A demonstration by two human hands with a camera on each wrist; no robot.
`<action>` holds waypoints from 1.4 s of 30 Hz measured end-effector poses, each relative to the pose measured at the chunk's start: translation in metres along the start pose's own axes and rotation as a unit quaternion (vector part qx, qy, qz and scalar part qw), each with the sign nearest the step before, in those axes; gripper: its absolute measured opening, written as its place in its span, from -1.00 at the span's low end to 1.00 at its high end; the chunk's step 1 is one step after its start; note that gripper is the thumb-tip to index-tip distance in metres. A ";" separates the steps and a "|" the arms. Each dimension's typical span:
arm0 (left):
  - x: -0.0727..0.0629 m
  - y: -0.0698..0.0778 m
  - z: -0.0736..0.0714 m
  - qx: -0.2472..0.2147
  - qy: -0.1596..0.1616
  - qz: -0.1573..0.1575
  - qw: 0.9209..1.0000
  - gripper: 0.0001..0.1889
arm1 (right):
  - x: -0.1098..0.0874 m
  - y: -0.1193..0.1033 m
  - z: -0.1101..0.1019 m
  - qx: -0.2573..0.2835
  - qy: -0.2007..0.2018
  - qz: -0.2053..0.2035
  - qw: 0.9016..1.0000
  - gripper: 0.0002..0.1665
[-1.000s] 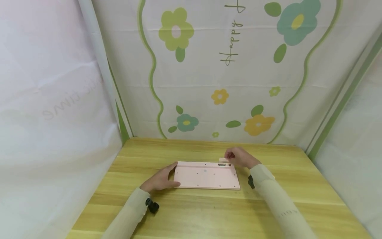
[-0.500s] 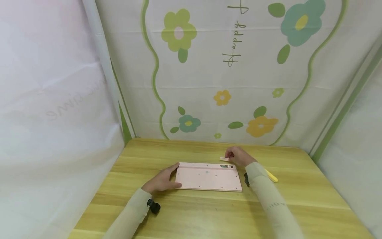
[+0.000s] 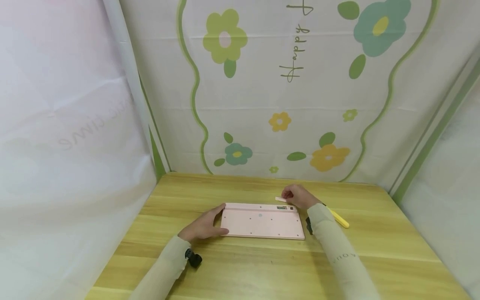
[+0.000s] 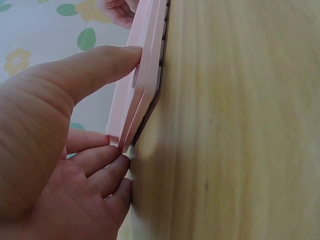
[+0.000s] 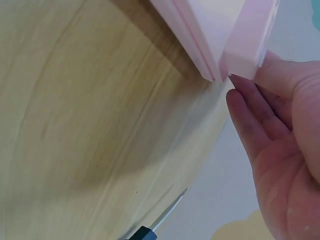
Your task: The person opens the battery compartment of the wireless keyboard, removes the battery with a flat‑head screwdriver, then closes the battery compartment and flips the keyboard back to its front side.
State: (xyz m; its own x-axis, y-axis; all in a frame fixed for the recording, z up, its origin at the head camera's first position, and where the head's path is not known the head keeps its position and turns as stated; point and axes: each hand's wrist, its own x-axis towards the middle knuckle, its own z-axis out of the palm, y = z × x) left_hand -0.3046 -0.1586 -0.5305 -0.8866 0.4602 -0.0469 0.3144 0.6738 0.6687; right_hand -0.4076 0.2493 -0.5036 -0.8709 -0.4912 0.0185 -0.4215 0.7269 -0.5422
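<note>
Head view: the keyboard (image 3: 262,225) lies underside up on the table (image 3: 240,266), in front of you. Near its far right corner sits an uncovered slot (image 3: 282,208), visible only here.

Your left hand (image 3: 202,225) spans the keyboard's left end, thumb and fingers spread wide and fairly straight, steadying without a tight hold. Left wrist view adds what the head view hides: your thumb presses on the keyboard's side, fingertips rest at the corner, and the keys (image 4: 157,80) face the wood.

Your right hand (image 3: 300,196) pinches a small pink strip (image 3: 281,199) just past the far edge, near the slot; fingers curled, almost no gap. Right wrist view cannot confirm this: the keyboard's corner masks your fingertips.

Head view shows a tool's yellow handle (image 3: 340,218) jutting past your right sleeve (image 3: 337,246). Right wrist view shows a metal shaft (image 5: 170,207) and dark collar (image 5: 142,234) instead.

Behind the table: a flowered backdrop (image 3: 262,91).
</note>
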 end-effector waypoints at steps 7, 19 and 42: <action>0.001 -0.001 0.001 0.002 0.000 0.002 1.000 0.08 | -0.013 -0.003 -0.013 -0.017 0.003 0.011 1.000 -0.61; 0.000 -0.003 0.002 0.005 0.003 0.004 1.000 0.07 | -0.052 0.007 -0.045 -0.080 0.032 -0.004 0.996 -0.61; -0.001 0.002 0.002 0.000 0.004 -0.003 1.000 0.06 | -0.151 0.061 -0.064 -0.076 0.068 0.074 0.992 -0.50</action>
State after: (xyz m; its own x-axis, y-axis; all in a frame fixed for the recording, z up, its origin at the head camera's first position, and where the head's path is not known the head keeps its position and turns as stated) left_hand -0.3020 -0.1568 -0.5308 -0.8911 0.4514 -0.0463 0.3082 0.6770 0.6683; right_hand -0.3178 0.3982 -0.4854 -0.9480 -0.3110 0.0671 -0.3101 0.8556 -0.4144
